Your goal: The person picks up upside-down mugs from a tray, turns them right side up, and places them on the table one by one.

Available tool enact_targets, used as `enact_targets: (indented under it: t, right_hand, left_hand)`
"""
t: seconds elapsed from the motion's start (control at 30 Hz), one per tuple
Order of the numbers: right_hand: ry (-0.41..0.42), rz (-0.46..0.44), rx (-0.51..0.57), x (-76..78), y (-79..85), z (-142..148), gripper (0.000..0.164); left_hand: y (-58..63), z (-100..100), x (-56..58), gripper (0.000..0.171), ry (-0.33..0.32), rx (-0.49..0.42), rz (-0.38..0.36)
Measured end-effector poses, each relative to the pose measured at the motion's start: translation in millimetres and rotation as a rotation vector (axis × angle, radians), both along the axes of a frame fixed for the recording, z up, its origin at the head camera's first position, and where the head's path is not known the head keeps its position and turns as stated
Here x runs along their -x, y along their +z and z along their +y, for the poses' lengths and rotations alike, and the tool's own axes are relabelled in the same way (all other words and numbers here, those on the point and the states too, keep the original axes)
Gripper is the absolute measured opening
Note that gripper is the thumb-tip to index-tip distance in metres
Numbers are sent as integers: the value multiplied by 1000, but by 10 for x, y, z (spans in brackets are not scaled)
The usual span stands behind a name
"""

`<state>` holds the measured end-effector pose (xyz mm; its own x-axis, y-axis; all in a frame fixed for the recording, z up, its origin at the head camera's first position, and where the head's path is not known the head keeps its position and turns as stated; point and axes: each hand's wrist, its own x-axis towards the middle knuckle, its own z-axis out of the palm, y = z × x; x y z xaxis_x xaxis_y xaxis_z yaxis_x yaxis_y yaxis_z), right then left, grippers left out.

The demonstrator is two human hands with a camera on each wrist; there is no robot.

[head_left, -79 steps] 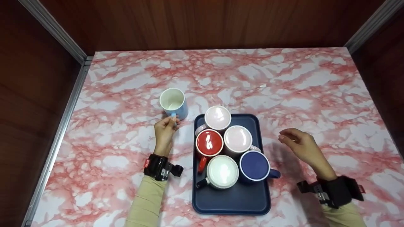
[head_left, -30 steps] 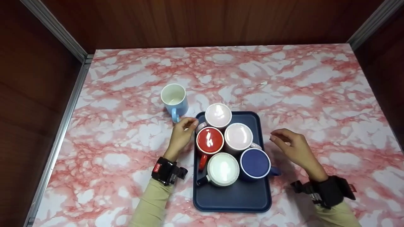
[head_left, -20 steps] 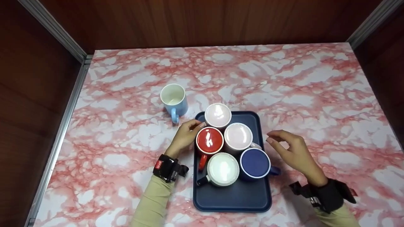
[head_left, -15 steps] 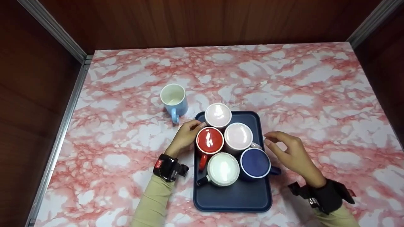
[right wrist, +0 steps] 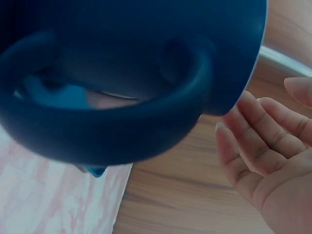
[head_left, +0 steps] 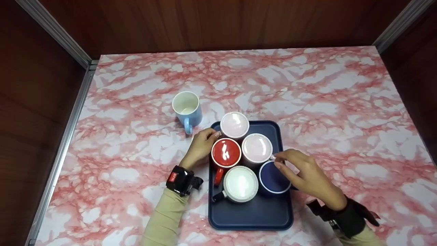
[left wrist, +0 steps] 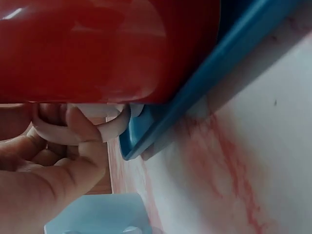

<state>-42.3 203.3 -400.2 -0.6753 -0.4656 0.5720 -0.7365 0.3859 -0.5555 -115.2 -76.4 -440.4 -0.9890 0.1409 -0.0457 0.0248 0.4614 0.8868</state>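
Note:
My left hand [head_left: 201, 147] grips the handle of the far pink mug [head_left: 234, 125]; in the left wrist view its fingers curl round the pale pink handle [left wrist: 114, 127]. My right hand [head_left: 309, 176] reaches over the dark blue mug [head_left: 273, 177], thumb and forefinger right at the handle of the other pink mug [head_left: 256, 148]. In the right wrist view, the right fingers [right wrist: 263, 129] are loosely spread behind the blue mug, thumb apart. Both pink mugs and the blue one stand bottom up on the dark blue tray [head_left: 251, 215].
A red mug [head_left: 226, 152] and a white mug [head_left: 240, 184] with a black handle also stand bottom up on the tray. Left of the tray, a light blue mug [head_left: 193, 118] stands upright on the marbled table [head_left: 327, 89]. Wooden panels [head_left: 218, 25] enclose the back and sides.
My left hand has let go of the light blue mug's handle and moved right to the far pink mug's handle. My right hand has moved left, over the blue mug, to the other pink mug.

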Motion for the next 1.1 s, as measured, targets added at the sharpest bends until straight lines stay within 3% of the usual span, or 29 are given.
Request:
enact_targets:
  t: [0.17,0.4,0.67,0.9,1.1]
  right_hand:
    - [52,35,5,-23,26,-38,16]
    - [75,34,3,-46,56,-56,18]
    - [74,13,-5,-62,58,-54,13]
    - [70,-17,-7,-83,68,-56,18]
    - [127,-74,50,-104,104,-84,27]
  left_hand:
    - [33,27,14,21,14,38,82]
    - [87,57,21,22,88,-5,94]
    - [113,55,-19,21,91,12,167]
    - [275,69,-71,22,93,-21,286]
    - [473,93,-145,21,101,-50,343]
